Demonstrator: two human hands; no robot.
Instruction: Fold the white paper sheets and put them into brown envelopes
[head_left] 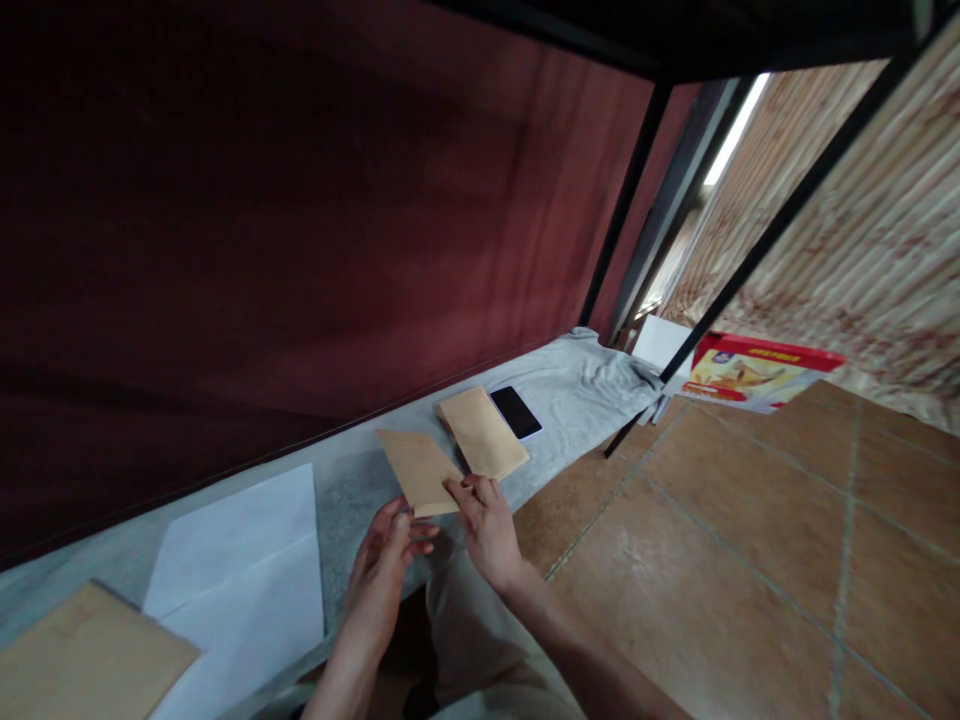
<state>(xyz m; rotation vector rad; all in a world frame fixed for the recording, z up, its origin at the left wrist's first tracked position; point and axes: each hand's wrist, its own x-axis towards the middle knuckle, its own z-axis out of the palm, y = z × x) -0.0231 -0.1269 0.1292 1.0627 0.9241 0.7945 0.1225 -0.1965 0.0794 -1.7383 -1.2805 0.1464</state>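
Observation:
My right hand pinches the near right part of a brown paper envelope, which is held above the shelf. At the envelope's near left corner is my left hand, palm turned inward with its fingers apart; whether it touches the paper is hard to tell. Just beyond lies another brown envelope, seemingly on top of others. A dark-screened phone rests against its far right side. To the left, a creased sheet of white paper lies flat, partly under a larger brown envelope at the lower left.
A grey cloth covers the low shelf, bunched at its right end. Dark red panelling rises behind it. A black metal post and bar frame the shelf. On the tiled floor stands a red and yellow box near a patterned curtain.

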